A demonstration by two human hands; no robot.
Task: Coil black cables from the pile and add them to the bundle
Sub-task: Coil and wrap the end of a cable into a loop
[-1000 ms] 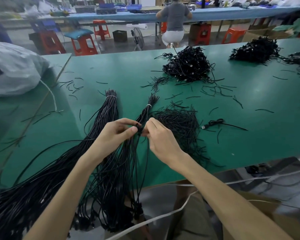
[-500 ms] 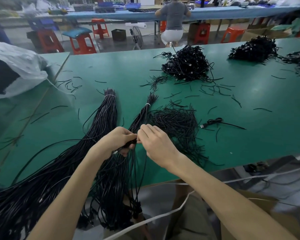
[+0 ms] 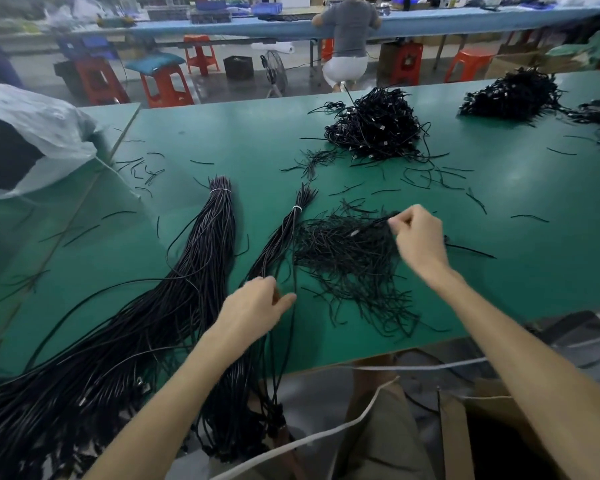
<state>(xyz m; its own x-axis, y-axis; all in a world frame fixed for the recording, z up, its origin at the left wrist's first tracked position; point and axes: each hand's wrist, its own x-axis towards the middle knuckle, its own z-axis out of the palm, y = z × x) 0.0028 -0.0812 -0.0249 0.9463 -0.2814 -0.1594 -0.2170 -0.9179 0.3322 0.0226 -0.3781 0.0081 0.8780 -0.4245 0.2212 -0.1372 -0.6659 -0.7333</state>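
A thin bundle of black cables (image 3: 284, 233), bound near its top with a white tie, lies on the green table (image 3: 499, 271) and hangs over the front edge. My left hand (image 3: 257, 306) rests on this bundle lower down, thumb and fingers closed around its strands. Right of it spreads a loose pile of short black wire pieces (image 3: 347, 258). My right hand (image 3: 418, 237) is at the pile's upper right, fingertips pinching a few black strands lifted off it.
A thicker tied cable bundle (image 3: 201, 271) lies to the left. Three tangled heaps of black cables (image 3: 374, 126) (image 3: 513, 95) sit farther back. A white sack (image 3: 25, 133) is at the left. A cardboard box (image 3: 499, 438) stands below the front edge. A person sits at the far bench.
My hands were pinched together over the thin bundle. The right hand has moved right and away to the wire pile and picked up strands; the left stays on the bundle.
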